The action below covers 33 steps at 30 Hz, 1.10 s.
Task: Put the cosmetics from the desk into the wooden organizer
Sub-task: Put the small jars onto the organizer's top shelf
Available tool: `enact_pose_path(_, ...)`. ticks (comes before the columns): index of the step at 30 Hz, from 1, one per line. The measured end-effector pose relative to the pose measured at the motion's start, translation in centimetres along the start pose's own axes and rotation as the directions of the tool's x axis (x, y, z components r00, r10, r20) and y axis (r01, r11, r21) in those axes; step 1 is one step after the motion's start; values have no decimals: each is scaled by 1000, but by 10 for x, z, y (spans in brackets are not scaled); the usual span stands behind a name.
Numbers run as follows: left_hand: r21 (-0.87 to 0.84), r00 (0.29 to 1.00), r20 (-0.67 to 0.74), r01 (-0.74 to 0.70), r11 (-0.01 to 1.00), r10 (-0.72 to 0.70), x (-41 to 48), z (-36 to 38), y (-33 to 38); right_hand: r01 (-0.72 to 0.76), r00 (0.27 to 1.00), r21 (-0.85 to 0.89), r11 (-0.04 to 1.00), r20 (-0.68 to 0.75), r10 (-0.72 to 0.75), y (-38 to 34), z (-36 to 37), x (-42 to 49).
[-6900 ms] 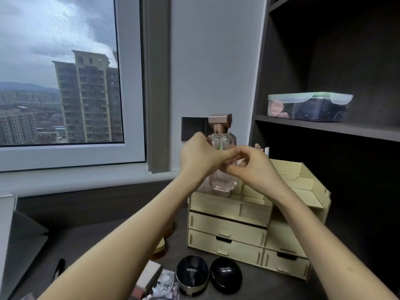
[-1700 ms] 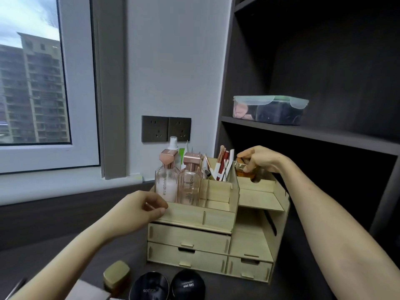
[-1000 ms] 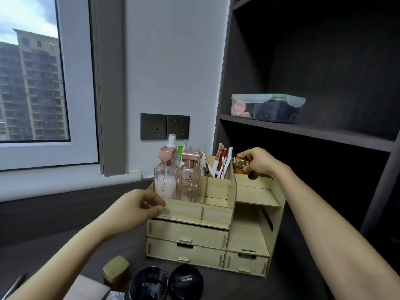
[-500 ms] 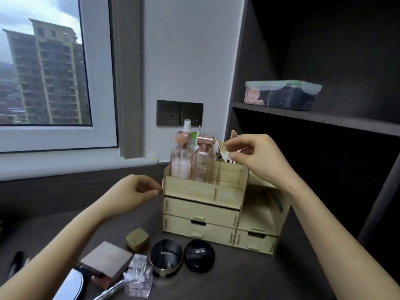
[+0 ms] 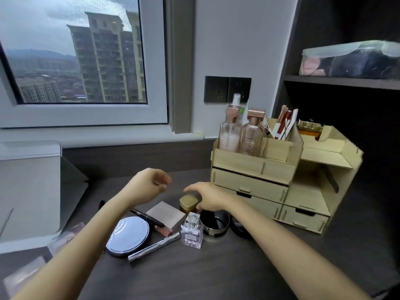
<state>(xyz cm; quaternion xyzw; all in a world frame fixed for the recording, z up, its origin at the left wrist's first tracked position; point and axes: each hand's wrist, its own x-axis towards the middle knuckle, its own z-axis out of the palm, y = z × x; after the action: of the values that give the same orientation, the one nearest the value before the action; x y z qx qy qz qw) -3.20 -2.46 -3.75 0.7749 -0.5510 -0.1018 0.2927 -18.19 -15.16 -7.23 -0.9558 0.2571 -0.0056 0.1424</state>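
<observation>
Two hands are hovering over the table [image 5: 216, 273]: we are seeing the right hand [image 5: 208, 198] reaching down, fingers loosely curled over the gold jar [image 5: 188, 202], grip unclear; the left hand [image 5: 147, 187] is hanging half-curled, holding nothing. Remaining cosmetics are lying left of the wooden organizer [image 5: 281, 169], where two pump bottles [image 5: 240, 135] are standing upright.

Two bare forearms enter from the lower edge. The left hand [image 5: 149, 187] and right hand [image 5: 208, 199] carry no gloves, rings, watch or bracelet. No sleeve is visible on either arm. Fingernails are too blurred to assess.
</observation>
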Motion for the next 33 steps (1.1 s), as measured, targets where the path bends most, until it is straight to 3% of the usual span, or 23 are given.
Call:
enact_pose_path(5, -9, 1000, -15, 1, 1000, -1, 0, 2, -4, 34, 993, -90, 995, 114, -24, 3, 13, 25)
enact_pose_path(9, -29, 999, -30, -40, 999, 39, 5, 2, 3, 47, 999, -79, 996, -20, -48, 3, 3, 17)
enact_pose_path(12, -67, 997, -30, -77, 995, 75, 11, 1, 15, 59, 977, 17, 998, -206, -55, 2, -28, -14)
enact_pose_path(15, -105, 995, -11, -103, 989, 103, 16, 4, 27, 69, 911, 56, 996, -410, -40, 4, -70, -64)
enact_pose_path(18, -129, 991, 20, -131, 983, 135, 21, 11, 40, 0, 852, 97, 995, -521, 51, 21, -112, -118)
enact_pose_path(22, -136, 984, 49, -161, 978, 169, 30, 20, 56, -199, 645, 126, 972, -730, 226, 66, -160, -165)
enact_pose_path(26, -127, 977, 68, -193, 973, 202, 38, 28, 69, -349, 489, 252, 903, -773, 405, 121, -195, -173)
enact_pose_path(30, -111, 969, 82, -223, 968, 233, 48, 32, 75, -325, 464, 367, 872, -741, 485, 164, -218, -152)
enact_pose_path(33, -114, 967, 86, -228, 967, 238, 55, 34, 77, -308, 510, 438, 845, -674, 535, 186, -225, -127)
